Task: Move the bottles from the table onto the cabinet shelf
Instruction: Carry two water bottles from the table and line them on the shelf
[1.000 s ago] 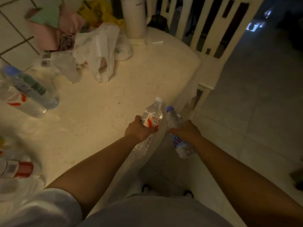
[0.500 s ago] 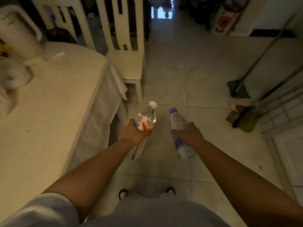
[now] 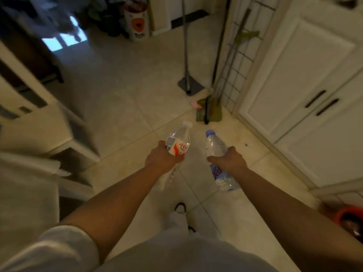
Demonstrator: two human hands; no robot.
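Just left of the white cabinet, over bare floor tiles, both bottles are in the air: the left hand is wrapped round the red-label bottle, the right hand round the blue-cap bottle. They look light, thin and crushable, probably slick, so mid-body grips make sense. Half a second ago the table filled the left side; now it's gone and the cabinet doors are close.

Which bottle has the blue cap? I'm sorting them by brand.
The bottle in the right hand, with the blue-lettered label. The bottle in the left hand has a white cap and red-orange label.
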